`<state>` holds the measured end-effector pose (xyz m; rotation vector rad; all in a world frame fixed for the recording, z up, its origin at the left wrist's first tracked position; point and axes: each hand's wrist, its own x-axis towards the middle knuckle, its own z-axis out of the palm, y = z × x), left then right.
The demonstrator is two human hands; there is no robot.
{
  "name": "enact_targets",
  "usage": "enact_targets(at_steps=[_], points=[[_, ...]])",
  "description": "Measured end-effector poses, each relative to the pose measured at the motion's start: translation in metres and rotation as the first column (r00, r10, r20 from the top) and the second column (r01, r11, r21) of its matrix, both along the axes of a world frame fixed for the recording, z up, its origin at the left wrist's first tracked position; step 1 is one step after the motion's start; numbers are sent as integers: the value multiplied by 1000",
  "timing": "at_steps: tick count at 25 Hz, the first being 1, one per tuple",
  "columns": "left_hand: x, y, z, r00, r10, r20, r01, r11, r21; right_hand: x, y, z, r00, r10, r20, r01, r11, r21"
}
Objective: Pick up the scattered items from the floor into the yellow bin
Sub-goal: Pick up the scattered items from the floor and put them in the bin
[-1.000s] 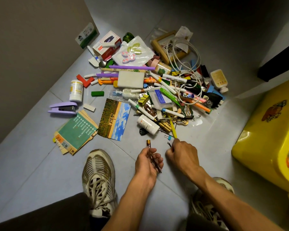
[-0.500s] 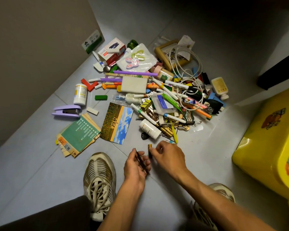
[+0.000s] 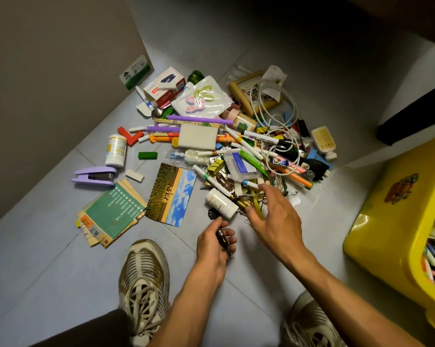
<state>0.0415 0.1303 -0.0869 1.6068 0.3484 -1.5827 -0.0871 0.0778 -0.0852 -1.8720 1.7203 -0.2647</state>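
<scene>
A heap of scattered items (image 3: pixel 239 144) covers the grey tiled floor: markers, pens, a white cable, small bottles, boxes, a postcard (image 3: pixel 171 194). My left hand (image 3: pixel 215 242) is curled around a few thin dark items, among them a battery and hairpins. My right hand (image 3: pixel 276 216) hovers with spread fingers over the near edge of the heap, above a yellow strip and clips, and holds nothing. The yellow bin (image 3: pixel 386 221) stands at the right with several items inside.
A purple stapler (image 3: pixel 95 176), a white pill bottle (image 3: pixel 115 150) and a stack of booklets (image 3: pixel 112 214) lie left of the heap. My two shoes (image 3: pixel 143 284) frame the near floor. A wall runs along the left; dark furniture stands at the upper right.
My right hand has left my left hand and moved forward to the heap's near edge, fingers now spread. The battery has passed from the floor into my left hand.
</scene>
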Motion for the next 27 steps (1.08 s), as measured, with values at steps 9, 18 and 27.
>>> enact_targets(at_steps=[9, 18, 27], points=[[8, 1, -8, 1000, -4, 8, 4, 998, 70, 22, -33, -56, 900, 244, -362, -243, 969, 49], [7, -9, 6, 1000, -6, 16, 6, 999, 36, 6, -51, -36, 995, -69, -71, 84, 969, 234], [-14, -17, 62, 997, 45, -57, -52, 991, -121, -39, -31, 69, 443, -656, 612, -105, 640, 762]])
